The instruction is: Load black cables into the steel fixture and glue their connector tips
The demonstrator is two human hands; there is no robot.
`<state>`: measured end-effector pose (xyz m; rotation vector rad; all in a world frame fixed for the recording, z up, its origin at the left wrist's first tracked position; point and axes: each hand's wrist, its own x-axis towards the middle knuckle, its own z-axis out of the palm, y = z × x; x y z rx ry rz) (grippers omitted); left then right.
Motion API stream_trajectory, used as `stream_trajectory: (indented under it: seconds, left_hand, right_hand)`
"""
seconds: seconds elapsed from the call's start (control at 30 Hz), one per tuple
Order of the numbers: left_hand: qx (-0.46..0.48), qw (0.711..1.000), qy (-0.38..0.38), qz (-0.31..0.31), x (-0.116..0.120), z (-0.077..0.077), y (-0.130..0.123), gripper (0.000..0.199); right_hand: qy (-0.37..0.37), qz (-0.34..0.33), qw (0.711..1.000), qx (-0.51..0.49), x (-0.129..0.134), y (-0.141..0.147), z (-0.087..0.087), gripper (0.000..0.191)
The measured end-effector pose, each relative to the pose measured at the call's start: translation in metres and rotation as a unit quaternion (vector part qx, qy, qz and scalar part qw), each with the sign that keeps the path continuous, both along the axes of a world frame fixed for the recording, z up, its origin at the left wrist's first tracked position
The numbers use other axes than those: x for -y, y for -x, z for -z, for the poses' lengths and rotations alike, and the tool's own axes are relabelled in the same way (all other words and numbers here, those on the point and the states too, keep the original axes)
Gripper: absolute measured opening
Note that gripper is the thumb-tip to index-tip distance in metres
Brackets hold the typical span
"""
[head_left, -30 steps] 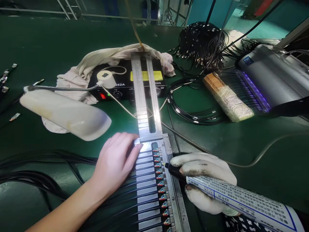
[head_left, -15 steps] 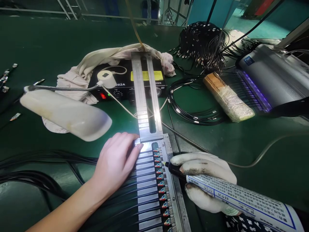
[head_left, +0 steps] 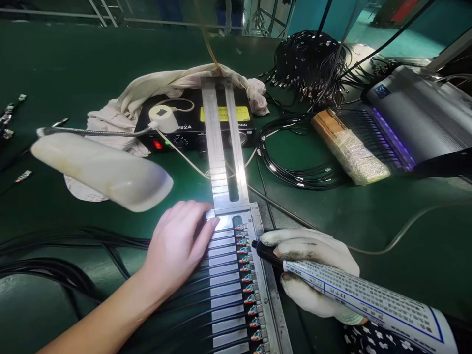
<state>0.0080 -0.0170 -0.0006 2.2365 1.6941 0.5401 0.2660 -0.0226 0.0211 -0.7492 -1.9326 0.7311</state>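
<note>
The gloved right hand (head_left: 313, 268) is gripping a white printed dispensing tube with a black nozzle (head_left: 354, 300), and its tip has crept one connector farther up the row of small coloured cable connectors (head_left: 246, 268) than a second ago. The bare left hand (head_left: 177, 246) is staying flat, fingers open, pressing the black cables (head_left: 191, 295) onto the long slotted metal fixture (head_left: 221, 147) on the green bench; judging by this, the dabbing is advancing connector by connector.
</note>
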Motion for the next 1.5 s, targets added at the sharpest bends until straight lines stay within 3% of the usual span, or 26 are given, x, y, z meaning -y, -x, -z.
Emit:
stream_trajectory:
  seconds: [0.27,0.57,1.5]
  left_hand:
    - [-0.002,1.000,-0.003,0.001,0.000,0.001,0.000,0.026]
    - [-0.002,1.000,-0.005,0.001,-0.002,0.001,-0.001,0.027]
    - [-0.001,1.000,0.003,0.001,0.000,-0.001,0.000,0.027]
  right_hand:
    - [-0.003,0.005,1.000,0.022,0.015,-0.007,-0.013,0.021]
    - [-0.015,-0.007,0.999,0.030,0.012,-0.002,-0.004,0.021]
    - [-0.001,-0.015,1.000,0.010,0.010,-0.003,-0.008,0.021]
